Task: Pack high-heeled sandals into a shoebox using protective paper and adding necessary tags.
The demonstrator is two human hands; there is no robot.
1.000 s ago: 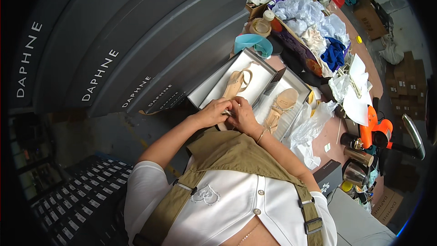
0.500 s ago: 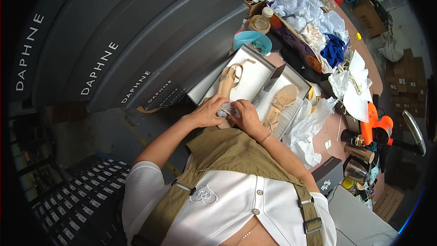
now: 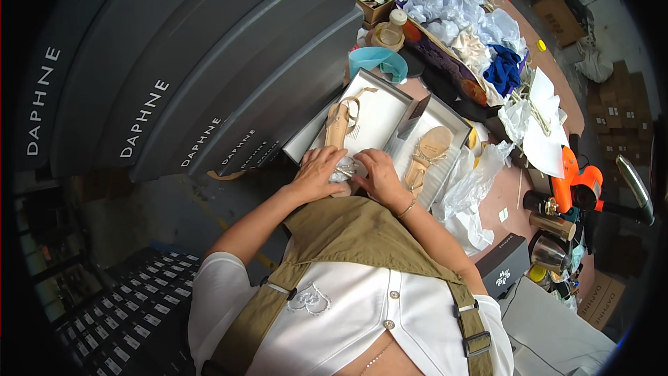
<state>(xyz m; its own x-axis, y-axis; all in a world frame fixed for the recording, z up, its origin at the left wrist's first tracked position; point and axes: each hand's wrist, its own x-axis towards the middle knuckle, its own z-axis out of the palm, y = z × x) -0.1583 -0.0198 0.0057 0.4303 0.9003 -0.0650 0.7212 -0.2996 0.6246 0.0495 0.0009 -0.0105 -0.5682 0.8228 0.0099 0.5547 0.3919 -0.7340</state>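
A tan sandal (image 3: 337, 125) with a looped ankle strap lies lengthwise over the left part of an open shoe box (image 3: 379, 106) with a white inside. My left hand (image 3: 318, 176) wraps round its front part, fingers bent over the straps. From the other side my right hand (image 3: 379, 179) closes in with curled fingers, pinching at the same straps. Between the hands shows a bit of crumpled clear wrap (image 3: 344, 169) at the sandal's toe end; the fingertips partly hide it. The matching sandal (image 3: 426, 157), with glittering straps, rests in the right part of the box on white paper.
Tall stacks of dark shoe boxes (image 3: 236, 76) rise at the left. Crumpled white wrapping (image 3: 480, 188) lies right of the open box. Farther back stand a teal tape roll (image 3: 379, 63), a jar (image 3: 390, 31) and a carton of plastic bags (image 3: 452, 7). An orange heat gun (image 3: 570, 181) is at the right.
My head view has shifted slightly. Both hands stay at the sandal's toe end; the left hand's fingers have spread a little further over the straps.
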